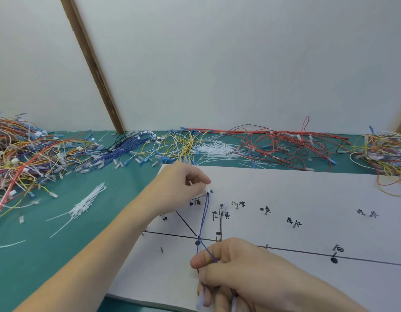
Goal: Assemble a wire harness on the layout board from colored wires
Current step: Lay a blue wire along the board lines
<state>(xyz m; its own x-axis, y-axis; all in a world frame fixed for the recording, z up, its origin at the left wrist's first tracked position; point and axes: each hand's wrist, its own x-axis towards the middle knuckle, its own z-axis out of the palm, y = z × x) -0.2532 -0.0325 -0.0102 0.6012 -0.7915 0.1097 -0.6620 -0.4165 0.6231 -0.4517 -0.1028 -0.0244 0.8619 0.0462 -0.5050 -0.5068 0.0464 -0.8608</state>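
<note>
While your left hand (183, 183) pinches the small white connector (209, 191) at the top end of the blue wire (203, 224), your right hand (235, 271) grips the same wire lower down, thumb and curled fingers closed round it. The connector sits on the white layout board (307, 194) beside a handwritten mark, at about 11 o'clock from your right hand. From there the doubled blue strands run down toward 6 o'clock, cross over a black dot where the drawn black lines (172, 234) meet, and disappear into your right fist; pale terminals (200, 300) show below your fingers at the board's near edge.

Small metal pegs (266, 212) stand upright on the board, each beside handwritten characters, and a long black line runs off toward 3 o'clock past another dot (334, 260).

Beyond the board, on the green counter (60, 255), loose wires lie in heaps: a big mixed tangle (26, 154) at 9 o'clock, blue wires (127, 147) and yellow wires (183, 143) at 12 o'clock, red wires (285, 145) at 1 o'clock, and another mixed bundle (386, 152) at 3 o'clock. White cable ties (87, 203) lie in a loose sheaf at 9 o'clock of your left forearm, with a second pile (215, 149) between the yellow and red wires.
</note>
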